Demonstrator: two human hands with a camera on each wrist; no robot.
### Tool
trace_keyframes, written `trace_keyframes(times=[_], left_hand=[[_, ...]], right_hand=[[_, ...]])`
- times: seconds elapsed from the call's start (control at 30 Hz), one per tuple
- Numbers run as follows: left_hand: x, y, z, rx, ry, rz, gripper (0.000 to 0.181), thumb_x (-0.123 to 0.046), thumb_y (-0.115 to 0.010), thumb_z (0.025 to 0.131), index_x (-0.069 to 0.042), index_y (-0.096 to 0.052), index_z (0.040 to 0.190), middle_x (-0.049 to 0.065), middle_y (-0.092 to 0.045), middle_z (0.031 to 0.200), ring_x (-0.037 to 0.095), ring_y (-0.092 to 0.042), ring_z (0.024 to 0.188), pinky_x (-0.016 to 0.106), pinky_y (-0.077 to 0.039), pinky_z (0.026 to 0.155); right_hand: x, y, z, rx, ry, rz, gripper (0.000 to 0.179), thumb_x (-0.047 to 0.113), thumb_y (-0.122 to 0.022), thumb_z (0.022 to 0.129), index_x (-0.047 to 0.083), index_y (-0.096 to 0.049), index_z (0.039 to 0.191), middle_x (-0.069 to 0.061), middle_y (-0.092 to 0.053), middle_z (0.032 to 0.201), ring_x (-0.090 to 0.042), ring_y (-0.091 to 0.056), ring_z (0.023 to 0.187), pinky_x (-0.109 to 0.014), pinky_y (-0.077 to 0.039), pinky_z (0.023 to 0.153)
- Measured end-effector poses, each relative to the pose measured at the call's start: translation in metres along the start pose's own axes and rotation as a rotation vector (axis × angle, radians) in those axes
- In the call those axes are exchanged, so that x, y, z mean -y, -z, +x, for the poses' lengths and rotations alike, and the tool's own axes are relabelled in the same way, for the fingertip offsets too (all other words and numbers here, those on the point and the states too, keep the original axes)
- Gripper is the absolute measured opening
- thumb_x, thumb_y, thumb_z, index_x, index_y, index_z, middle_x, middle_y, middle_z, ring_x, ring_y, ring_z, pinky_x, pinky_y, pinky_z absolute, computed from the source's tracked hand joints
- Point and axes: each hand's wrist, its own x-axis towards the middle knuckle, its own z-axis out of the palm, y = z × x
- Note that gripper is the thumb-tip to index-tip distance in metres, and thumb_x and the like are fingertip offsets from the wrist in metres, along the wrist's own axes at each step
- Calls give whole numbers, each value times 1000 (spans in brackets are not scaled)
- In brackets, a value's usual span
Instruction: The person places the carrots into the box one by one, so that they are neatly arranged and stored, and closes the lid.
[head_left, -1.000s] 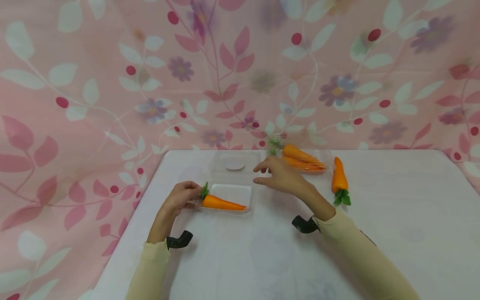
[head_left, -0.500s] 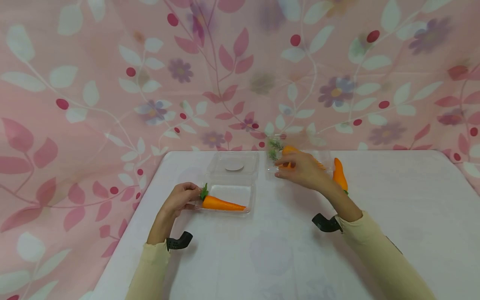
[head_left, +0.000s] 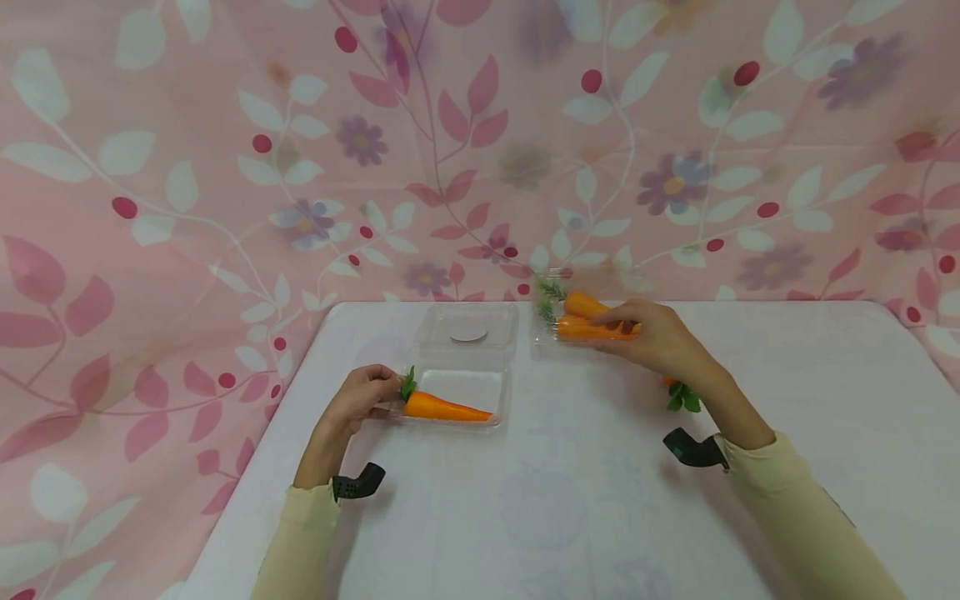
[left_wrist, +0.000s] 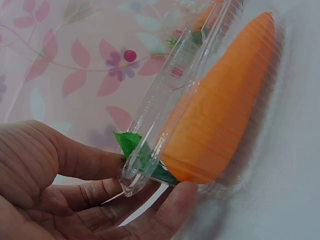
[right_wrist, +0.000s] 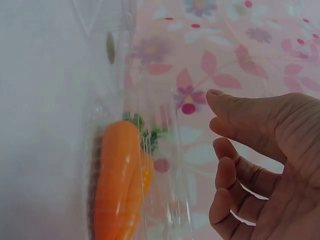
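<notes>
Orange carrot [head_left: 446, 407] in a clear plastic box [head_left: 468, 382]
It lies along the near wall, green leaves left, tip right; the lid [head_left: 438, 332] is folded back. A second clear box [head_left: 543, 340], farther right, holds feathery-topped carrots [head_left: 573, 330]; a loose carrot [head_left: 683, 397], mostly hidden, lies nearby.

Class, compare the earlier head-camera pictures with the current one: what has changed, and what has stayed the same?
The right hand has moved to the right across the box of carrots and now hides most of the loose carrot. Nothing was visibly taken hold of or let go. Unchanged: the left hand pinches the edge of the left box, where a single carrot lies.
</notes>
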Motion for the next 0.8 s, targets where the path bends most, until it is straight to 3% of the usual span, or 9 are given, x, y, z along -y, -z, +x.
trace_keyframes(times=[0.17, 0.5, 0.8], left_hand=[[0, -1, 0, -10, 8, 6, 24, -16, -61, 98, 7, -58, 104, 14, -65, 99, 19, -66, 80, 34, -59, 65], [0, 0, 0, -10, 8, 7, 23, -16, -61, 98, 6, -57, 104, 13, -64, 97, 19, -65, 79, 35, -59, 65], [1, 0, -1, -12, 5, 3, 22, -15, -61, 98, 6, -57, 104, 12, -64, 96, 18, -65, 78, 35, -59, 64]], right_hand=[[-9, 10, -8, -7, -42, 14, 37, 28, -80, 85, 10, -74, 117, -7, -64, 100, -23, -53, 89, -39, -45, 74], [-32, 21, -23, -10, -94, -7, 35, 34, -76, 88, 13, -74, 116, -8, -66, 107, -22, -51, 91, -36, -44, 66], [-49, 30, -38, -14, -122, -25, 41, 40, -75, 88, 11, -73, 117, -6, -63, 99, -22, -52, 91, -32, -44, 62]])
